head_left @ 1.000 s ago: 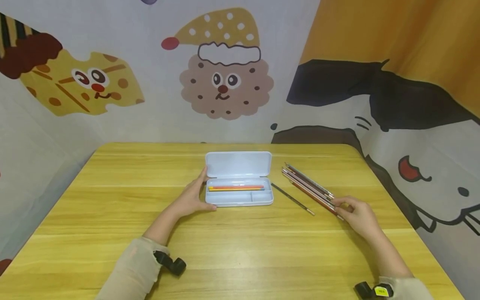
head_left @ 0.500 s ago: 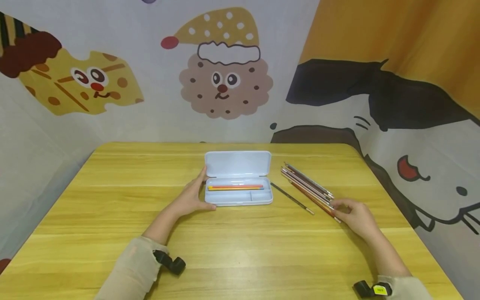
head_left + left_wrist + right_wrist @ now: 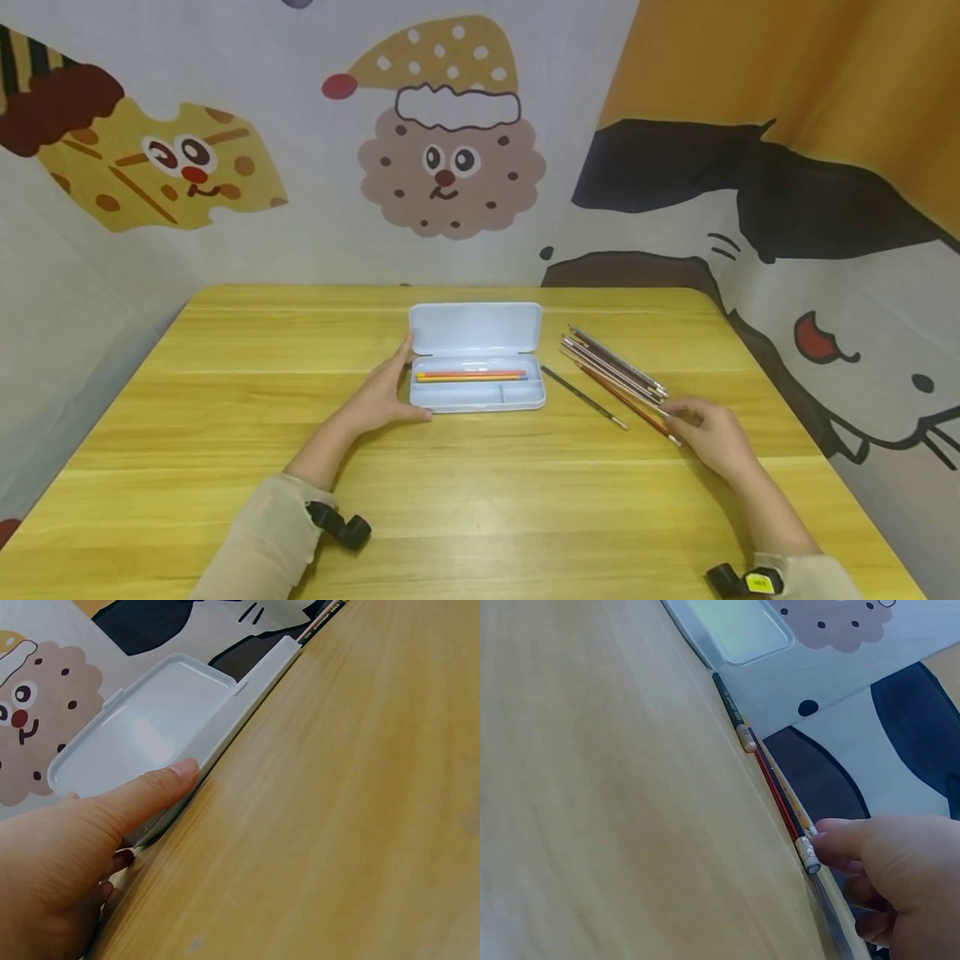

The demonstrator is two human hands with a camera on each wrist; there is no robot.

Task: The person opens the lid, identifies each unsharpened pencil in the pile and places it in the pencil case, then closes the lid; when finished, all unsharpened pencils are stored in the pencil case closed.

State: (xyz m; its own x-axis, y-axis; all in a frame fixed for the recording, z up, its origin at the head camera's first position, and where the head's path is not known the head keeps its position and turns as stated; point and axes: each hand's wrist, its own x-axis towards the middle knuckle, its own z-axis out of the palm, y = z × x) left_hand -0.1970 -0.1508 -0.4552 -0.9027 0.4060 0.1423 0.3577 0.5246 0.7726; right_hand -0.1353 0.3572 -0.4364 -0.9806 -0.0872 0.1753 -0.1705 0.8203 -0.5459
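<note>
A pale blue pencil case (image 3: 457, 397) lies open on the table, lid raised at the back. My left hand (image 3: 378, 398) holds its left end, with the thumb on the front edge, as the left wrist view also shows. Inside lie orange and yellow pencils (image 3: 468, 376). To the right, several pencils (image 3: 611, 364) lie slanted in a loose bundle. My right hand (image 3: 711, 433) pinches the near end of one by thumb and forefinger. A red-and-black pencil (image 3: 777, 787) with a whitish end lies just beside those fingertips. Which pencil is pinched is partly hidden.
A single dark pencil (image 3: 585, 397) lies between the case and the bundle, its far end close to the case's right side. Behind the wooden table (image 3: 480, 500) hangs a cloth (image 3: 300, 250) with cartoon prints.
My right hand has shifted slightly, and the reddish pencil at the bundle's near side has come apart from the others at its near end. The left hand and case stay put.
</note>
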